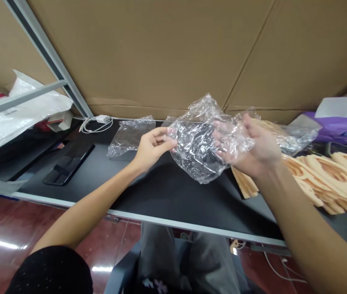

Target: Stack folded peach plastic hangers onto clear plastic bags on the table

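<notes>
A clear plastic bag (196, 143), crinkled and spread out, hangs above the black tabletop between my two hands. My left hand (156, 147) pinches its left edge between thumb and fingers. At its right side, my right hand (250, 145) has its fingers stretched and apart; they show through the film, apparently inside the bag, though the thumb area is slightly blurred. Another clear plastic bag (133, 132) lies flat on the table behind my left hand. To the right of my right hand lie several flat, curved wooden pieces (329, 179) with brown grain, stacked and overlapping.
A black phone (69, 163) lies on the left of the black table (173, 196). Behind it sits a coiled white cable (95, 124). White plastic packaging (23, 106) lies by the metal frame (54, 61). A purple pack (341, 126) stands back right, before a cardboard wall (161, 53).
</notes>
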A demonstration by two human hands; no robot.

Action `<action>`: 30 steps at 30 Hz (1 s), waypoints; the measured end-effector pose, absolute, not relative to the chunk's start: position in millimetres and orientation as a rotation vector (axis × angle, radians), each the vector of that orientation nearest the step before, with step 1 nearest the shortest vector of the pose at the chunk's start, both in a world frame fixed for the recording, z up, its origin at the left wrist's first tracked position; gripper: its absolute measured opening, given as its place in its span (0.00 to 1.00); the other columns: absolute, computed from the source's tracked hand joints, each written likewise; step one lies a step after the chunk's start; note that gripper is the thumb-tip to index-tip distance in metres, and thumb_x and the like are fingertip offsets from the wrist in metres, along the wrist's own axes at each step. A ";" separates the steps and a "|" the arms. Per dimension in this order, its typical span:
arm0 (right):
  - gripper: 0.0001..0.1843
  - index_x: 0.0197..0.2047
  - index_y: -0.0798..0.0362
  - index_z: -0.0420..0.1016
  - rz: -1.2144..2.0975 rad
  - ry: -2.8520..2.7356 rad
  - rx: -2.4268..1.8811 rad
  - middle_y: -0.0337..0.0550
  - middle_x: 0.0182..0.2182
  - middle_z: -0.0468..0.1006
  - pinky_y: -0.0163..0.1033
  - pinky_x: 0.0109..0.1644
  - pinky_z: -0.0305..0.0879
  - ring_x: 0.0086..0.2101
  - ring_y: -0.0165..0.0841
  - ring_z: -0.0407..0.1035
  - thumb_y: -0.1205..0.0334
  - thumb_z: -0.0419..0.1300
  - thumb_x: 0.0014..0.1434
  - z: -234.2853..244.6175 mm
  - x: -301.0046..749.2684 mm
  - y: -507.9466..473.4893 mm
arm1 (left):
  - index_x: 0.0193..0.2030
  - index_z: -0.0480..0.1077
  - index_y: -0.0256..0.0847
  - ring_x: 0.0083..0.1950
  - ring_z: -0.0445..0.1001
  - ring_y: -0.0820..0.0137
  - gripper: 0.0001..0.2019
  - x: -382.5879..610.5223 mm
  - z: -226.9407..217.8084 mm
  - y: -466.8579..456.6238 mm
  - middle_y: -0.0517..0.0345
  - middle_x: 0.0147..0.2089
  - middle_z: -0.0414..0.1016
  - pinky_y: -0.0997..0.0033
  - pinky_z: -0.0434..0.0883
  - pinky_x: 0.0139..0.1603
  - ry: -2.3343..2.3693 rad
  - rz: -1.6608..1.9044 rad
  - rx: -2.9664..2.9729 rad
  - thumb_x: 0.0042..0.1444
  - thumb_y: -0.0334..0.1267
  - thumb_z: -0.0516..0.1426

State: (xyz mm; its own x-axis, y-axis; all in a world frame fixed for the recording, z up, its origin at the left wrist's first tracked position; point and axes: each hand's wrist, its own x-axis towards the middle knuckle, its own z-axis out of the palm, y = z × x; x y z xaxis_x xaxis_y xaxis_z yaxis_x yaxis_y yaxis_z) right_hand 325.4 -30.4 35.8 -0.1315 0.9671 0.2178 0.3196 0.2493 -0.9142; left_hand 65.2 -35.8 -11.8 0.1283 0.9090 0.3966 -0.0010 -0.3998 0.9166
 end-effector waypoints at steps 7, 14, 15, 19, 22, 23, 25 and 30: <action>0.22 0.44 0.47 0.72 1.084 -1.147 -1.232 0.42 0.33 0.80 0.55 0.43 0.77 0.31 0.40 0.74 0.59 0.70 0.46 30.8 324.7 -21.0 | 0.47 0.69 0.41 0.35 0.80 0.68 0.18 64.1 -17.3 -31.3 0.58 0.35 0.80 0.62 0.80 0.43 1.062 1.530 1.598 0.52 0.39 0.68; 0.17 0.43 0.57 0.73 0.700 -1.214 -1.557 0.49 0.32 0.77 0.50 0.35 0.68 0.27 0.35 0.69 0.70 0.63 0.48 40.1 353.2 36.1 | 0.50 0.74 0.39 0.51 0.77 0.61 0.09 62.7 -18.5 -40.8 0.49 0.47 0.81 0.55 0.73 0.56 1.312 1.439 2.515 0.63 0.34 0.58; 0.14 0.40 0.57 0.73 0.704 -1.246 -1.593 0.48 0.30 0.76 0.50 0.35 0.67 0.26 0.34 0.67 0.71 0.63 0.47 39.8 356.5 42.8 | 0.52 0.74 0.39 0.55 0.77 0.58 0.11 63.1 -18.5 -42.5 0.47 0.51 0.81 0.53 0.71 0.58 1.304 1.341 2.656 0.65 0.35 0.57; 0.12 0.40 0.58 0.73 0.648 -1.409 -1.713 0.51 0.30 0.78 0.52 0.40 0.69 0.29 0.38 0.71 0.69 0.64 0.50 31.2 356.9 58.3 | 0.68 0.66 0.37 0.72 0.66 0.52 0.23 64.0 -23.1 -45.4 0.41 0.70 0.69 0.48 0.62 0.70 1.313 0.939 2.948 0.71 0.43 0.53; 0.21 0.49 0.61 0.75 0.402 -1.563 -1.762 0.62 0.42 0.81 0.57 0.55 0.65 0.45 0.49 0.74 0.63 0.67 0.52 26.5 350.7 62.4 | 0.72 0.63 0.36 0.74 0.63 0.52 0.26 62.4 -29.7 -43.5 0.41 0.72 0.67 0.46 0.56 0.74 1.418 0.724 3.002 0.73 0.47 0.50; 0.23 0.52 0.61 0.75 0.306 -1.617 -1.762 0.64 0.47 0.80 0.57 0.60 0.62 0.51 0.50 0.72 0.61 0.66 0.54 26.8 349.7 62.7 | 0.71 0.63 0.36 0.72 0.66 0.52 0.26 61.7 -31.5 -42.8 0.41 0.71 0.69 0.46 0.56 0.75 1.448 0.677 3.008 0.74 0.48 0.49; 0.23 0.56 0.61 0.76 0.150 -1.727 -1.753 0.66 0.56 0.76 0.54 0.65 0.56 0.59 0.50 0.67 0.59 0.62 0.60 29.8 351.6 61.7 | 0.70 0.66 0.38 0.68 0.70 0.54 0.25 60.5 -33.4 -41.9 0.41 0.68 0.71 0.46 0.56 0.74 1.493 0.622 3.014 0.74 0.48 0.47; 0.18 0.51 0.57 0.81 -0.018 -2.003 -1.826 0.63 0.54 0.80 0.52 0.60 0.60 0.56 0.50 0.70 0.61 0.56 0.63 42.8 385.8 49.7 | 0.65 0.72 0.43 0.60 0.73 0.53 0.23 59.1 -33.0 -41.9 0.43 0.62 0.76 0.47 0.62 0.65 1.597 0.553 3.013 0.73 0.50 0.47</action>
